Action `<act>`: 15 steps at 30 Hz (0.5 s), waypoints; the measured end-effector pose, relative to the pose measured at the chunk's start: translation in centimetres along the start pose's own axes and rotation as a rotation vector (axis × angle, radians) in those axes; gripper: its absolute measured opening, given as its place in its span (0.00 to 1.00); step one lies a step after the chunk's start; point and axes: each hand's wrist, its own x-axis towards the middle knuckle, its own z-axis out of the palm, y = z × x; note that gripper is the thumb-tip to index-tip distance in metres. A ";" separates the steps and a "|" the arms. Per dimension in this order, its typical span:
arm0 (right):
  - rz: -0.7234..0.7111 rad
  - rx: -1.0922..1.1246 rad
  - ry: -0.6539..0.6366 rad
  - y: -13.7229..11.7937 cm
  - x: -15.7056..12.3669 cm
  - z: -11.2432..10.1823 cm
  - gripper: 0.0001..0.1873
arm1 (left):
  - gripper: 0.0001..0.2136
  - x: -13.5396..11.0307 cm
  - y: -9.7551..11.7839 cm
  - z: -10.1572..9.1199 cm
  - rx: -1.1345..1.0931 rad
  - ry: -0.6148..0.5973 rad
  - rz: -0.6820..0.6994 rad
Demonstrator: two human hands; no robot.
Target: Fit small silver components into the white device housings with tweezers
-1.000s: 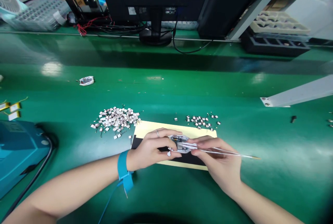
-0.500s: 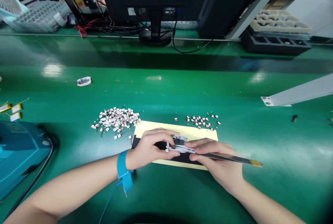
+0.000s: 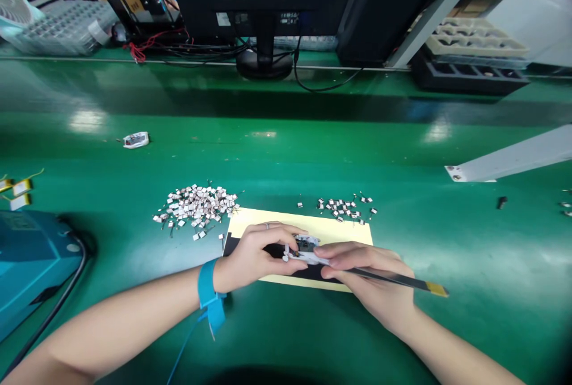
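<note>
My left hand, with a blue strap at the wrist, grips a small white plastic housing between thumb and fingers. Dark electronics show inside the housing. In my right hand is a pair of metal tweezers with a yellow end pointing right. Its tips are hidden by the fingers and the housing, which my right fingertips touch. Under both hands lies a pale yellow sheet with a black area.
A heap of small white parts with leads lies left of the sheet, a smaller group behind it. Another white housing is farther back left. A blue machine, a grey metal bracket and a monitor stand surround the green bench.
The view has shifted slightly. My right hand and the tweezers have moved a little against the housing, with the prongs less visible. My left hand keeps its hold.
</note>
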 end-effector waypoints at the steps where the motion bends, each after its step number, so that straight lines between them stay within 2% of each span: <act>1: 0.002 0.004 0.000 0.0 0.0 0.0 0.19 | 0.08 0.0 0.0 0.0 -0.004 0.000 -0.004; 7: 0.047 0.038 0.004 0.2 -0.1 0.0 0.19 | 0.08 -0.1 -0.1 0.1 -0.010 -0.005 -0.018; 15: 0.035 0.056 -0.018 -0.1 0.1 -0.2 0.19 | 0.10 -0.2 0.0 -0.1 0.025 -0.014 -0.018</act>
